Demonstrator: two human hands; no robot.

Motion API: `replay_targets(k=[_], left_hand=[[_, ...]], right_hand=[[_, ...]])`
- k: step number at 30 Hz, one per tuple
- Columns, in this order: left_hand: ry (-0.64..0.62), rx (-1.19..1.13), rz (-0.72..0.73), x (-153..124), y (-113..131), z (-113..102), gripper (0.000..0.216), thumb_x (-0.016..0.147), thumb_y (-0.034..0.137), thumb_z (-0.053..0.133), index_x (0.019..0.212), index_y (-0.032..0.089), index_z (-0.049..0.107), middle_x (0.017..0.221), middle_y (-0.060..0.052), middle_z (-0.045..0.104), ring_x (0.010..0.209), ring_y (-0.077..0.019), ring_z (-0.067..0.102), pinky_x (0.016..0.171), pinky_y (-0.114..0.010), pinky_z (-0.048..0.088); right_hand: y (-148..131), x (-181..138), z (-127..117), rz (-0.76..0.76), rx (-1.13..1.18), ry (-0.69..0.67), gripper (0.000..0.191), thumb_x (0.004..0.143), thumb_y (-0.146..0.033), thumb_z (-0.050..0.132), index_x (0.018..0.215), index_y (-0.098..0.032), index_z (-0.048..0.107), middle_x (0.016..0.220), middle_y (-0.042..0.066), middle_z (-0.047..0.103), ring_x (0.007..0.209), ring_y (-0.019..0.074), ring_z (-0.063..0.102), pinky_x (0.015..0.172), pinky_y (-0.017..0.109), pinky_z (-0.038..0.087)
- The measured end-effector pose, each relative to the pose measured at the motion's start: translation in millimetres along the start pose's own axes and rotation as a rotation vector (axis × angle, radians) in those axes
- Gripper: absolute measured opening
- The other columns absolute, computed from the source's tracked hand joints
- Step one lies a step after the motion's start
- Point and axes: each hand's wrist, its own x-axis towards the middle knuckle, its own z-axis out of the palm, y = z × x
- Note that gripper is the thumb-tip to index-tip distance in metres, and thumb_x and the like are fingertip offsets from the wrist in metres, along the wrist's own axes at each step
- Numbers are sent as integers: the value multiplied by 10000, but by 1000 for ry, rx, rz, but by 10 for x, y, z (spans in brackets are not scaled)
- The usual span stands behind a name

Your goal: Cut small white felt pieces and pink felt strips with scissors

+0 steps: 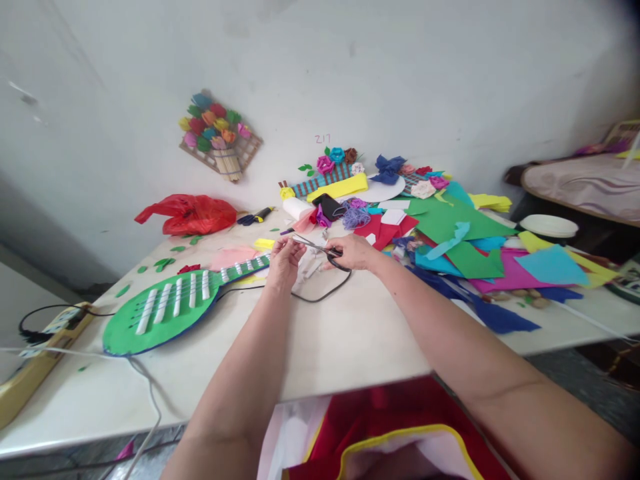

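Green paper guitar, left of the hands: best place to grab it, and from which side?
Probably take the green paper guitar by its narrow neck, coming from the near table edge. It lies flat, body to the left, and the neck ends right beside the left hand. The wide body is thin paper with glued white strips, so pinching there likely bends it. The right hand holds scissors.

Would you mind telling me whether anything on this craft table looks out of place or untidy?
Coloured paper sheets lie in a loose, overlapping heap at the right, some overhanging the table edge. Green paper scraps are scattered near the green paper guitar.
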Motion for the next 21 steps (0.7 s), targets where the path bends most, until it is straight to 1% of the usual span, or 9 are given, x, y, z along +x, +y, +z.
replay_targets(k=[4, 10, 15, 21], left_hand=[[-5, -16, -1, -3, 1, -1, 226, 618, 182, 738, 724, 164, 538, 641, 27, 616, 576, -78, 604, 640, -211, 518], [-11, -14, -8, 1, 8, 3, 180, 654, 173, 708, 682, 147, 532, 618, 18, 604, 575, -76, 604, 644, -206, 517], [14, -17, -29, -3, 22, 13, 151, 652, 142, 693, 669, 141, 543, 600, 17, 593, 564, -78, 601, 640, -210, 512], [35, -6, -24, -8, 21, 17, 143, 663, 150, 684, 662, 140, 541, 604, 12, 591, 570, -83, 600, 650, -221, 505]], right_hand=[[-16, -6, -16, 11, 6, -11, 431, 595, -526, 668, 898, -221, 693, 696, 12, 637, 625, 130, 515, 532, 218, 282], [-1, 3, -10, 8, -15, -9, 415, 610, -519, 653, 916, -241, 691, 724, 5, 652, 648, 132, 529, 537, 215, 287], [19, 16, 12, -1, -43, 0, 408, 617, -526, 641, 907, -244, 690, 734, 1, 658, 654, 133, 535, 544, 218, 288], [31, 25, 16, -18, -80, 21, 403, 621, -532, 635, 893, -239, 688, 738, 1, 662, 663, 136, 548, 553, 220, 295]])
